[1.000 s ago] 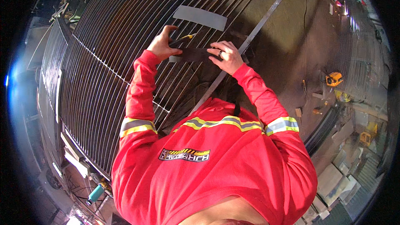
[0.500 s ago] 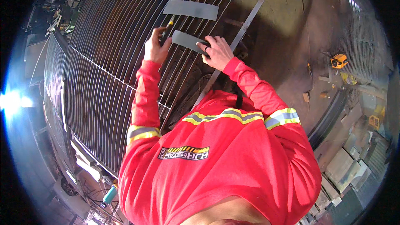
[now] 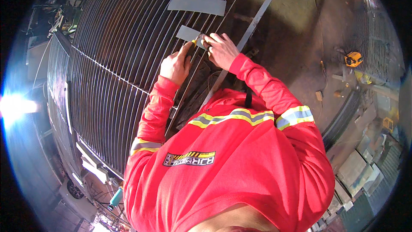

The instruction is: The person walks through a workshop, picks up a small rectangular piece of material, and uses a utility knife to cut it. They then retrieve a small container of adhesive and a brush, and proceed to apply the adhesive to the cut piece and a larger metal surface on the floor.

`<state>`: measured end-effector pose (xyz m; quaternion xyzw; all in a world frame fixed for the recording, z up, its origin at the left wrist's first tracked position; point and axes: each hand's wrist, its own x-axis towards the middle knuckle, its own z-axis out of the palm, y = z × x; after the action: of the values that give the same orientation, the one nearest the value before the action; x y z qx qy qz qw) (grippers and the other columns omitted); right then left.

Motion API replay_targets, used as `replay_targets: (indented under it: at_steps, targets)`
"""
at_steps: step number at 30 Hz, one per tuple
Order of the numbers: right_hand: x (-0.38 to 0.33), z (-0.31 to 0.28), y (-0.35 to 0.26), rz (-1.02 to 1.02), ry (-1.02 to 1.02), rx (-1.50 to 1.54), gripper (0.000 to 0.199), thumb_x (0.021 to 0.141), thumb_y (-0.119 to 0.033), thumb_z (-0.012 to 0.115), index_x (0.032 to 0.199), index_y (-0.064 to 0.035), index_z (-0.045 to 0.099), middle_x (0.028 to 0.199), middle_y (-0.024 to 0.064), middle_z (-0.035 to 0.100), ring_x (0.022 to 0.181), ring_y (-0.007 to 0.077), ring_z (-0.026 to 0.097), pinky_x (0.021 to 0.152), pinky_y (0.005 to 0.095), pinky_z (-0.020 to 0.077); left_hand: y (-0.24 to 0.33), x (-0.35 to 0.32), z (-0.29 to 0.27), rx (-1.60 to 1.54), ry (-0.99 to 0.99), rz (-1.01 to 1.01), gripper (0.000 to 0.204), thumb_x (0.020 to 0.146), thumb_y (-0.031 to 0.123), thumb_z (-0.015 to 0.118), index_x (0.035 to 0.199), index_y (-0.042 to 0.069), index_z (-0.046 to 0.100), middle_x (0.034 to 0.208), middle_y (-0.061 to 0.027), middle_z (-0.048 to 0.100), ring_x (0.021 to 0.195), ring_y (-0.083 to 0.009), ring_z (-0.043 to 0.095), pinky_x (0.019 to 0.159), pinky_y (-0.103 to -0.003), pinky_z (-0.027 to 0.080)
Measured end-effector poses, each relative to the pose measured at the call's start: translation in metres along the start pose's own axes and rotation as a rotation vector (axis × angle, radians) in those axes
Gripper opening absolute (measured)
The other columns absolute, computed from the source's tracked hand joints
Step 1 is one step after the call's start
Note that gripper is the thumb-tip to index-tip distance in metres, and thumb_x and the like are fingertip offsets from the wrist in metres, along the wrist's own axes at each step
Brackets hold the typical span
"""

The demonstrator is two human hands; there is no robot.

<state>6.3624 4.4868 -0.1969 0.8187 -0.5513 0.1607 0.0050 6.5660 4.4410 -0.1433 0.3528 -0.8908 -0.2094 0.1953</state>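
We close our left hand (image 3: 175,68) around a slim yellow-tipped tool (image 3: 194,41), its tip at the near grey strip (image 3: 186,33), while our right hand (image 3: 221,51) bends its fingers closed on that strip's right end. The strip is over a slatted metal tabletop (image 3: 112,76), where we see a longer grey strip (image 3: 196,5) lying on the far side. A bright light (image 3: 17,105) glares at left, and a yellow machine (image 3: 353,59) stands on the floor (image 3: 296,64) at right.
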Motion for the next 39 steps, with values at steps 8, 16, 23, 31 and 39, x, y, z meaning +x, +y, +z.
replay_targets:
  at_steps: [8,16,23,31,39]
  targets:
    - [-0.001,0.005,0.001,0.005,0.04,-0.011,0.02,0.073,-0.023,0.063,0.084,-0.0081,0.069,0.118,0.0036,0.055,0.11,0.0193,0.047,0.088,0.0403,0.0376,0.008,0.004,0.001,0.032,-0.098,-0.09,0.04,0.082,0.005,0.056,0.121,0.008,0.052,0.094,-0.0189,0.065,0.079,-0.0369,0.063,0.066,-0.042,0.051]
    - [0.001,0.006,-0.001,0.02,0.037,0.035,0.024,0.074,-0.022,0.062,0.093,-0.0078,0.067,0.115,0.0038,0.056,0.11,0.02,0.048,0.09,0.0429,0.0366,0.005,0.01,0.002,0.052,-0.031,-0.022,0.044,0.077,0.005,0.059,0.12,0.01,0.053,0.072,-0.0181,0.062,0.064,-0.0345,0.062,0.057,-0.043,0.049]
    - [0.0,0.007,0.0,0.053,0.021,0.082,0.025,0.074,-0.02,0.061,0.095,-0.0067,0.066,0.117,0.0045,0.055,0.111,0.0207,0.048,0.092,0.0447,0.0363,0.007,0.014,0.001,0.067,-0.052,-0.022,0.043,0.077,0.006,0.058,0.119,0.011,0.054,0.07,-0.0191,0.062,0.064,-0.035,0.062,0.057,-0.044,0.048]
    - [-0.001,0.008,0.0,0.065,0.013,0.074,0.028,0.073,-0.019,0.063,0.099,-0.0072,0.065,0.119,0.0029,0.055,0.113,0.0196,0.047,0.092,0.0436,0.0366,0.013,0.019,-0.006,0.095,-0.17,-0.099,0.039,0.08,0.004,0.056,0.119,0.01,0.053,0.087,-0.0192,0.065,0.075,-0.0372,0.063,0.063,-0.044,0.051]
    - [-0.002,0.002,-0.002,0.06,0.003,0.051,0.027,0.074,-0.02,0.063,0.099,-0.0088,0.066,0.12,0.001,0.054,0.113,0.0181,0.047,0.094,0.0433,0.0362,0.01,0.031,-0.003,0.141,-0.235,-0.094,0.039,0.078,0.003,0.056,0.116,0.009,0.054,0.083,-0.0176,0.065,0.075,-0.0367,0.063,0.063,-0.044,0.05]
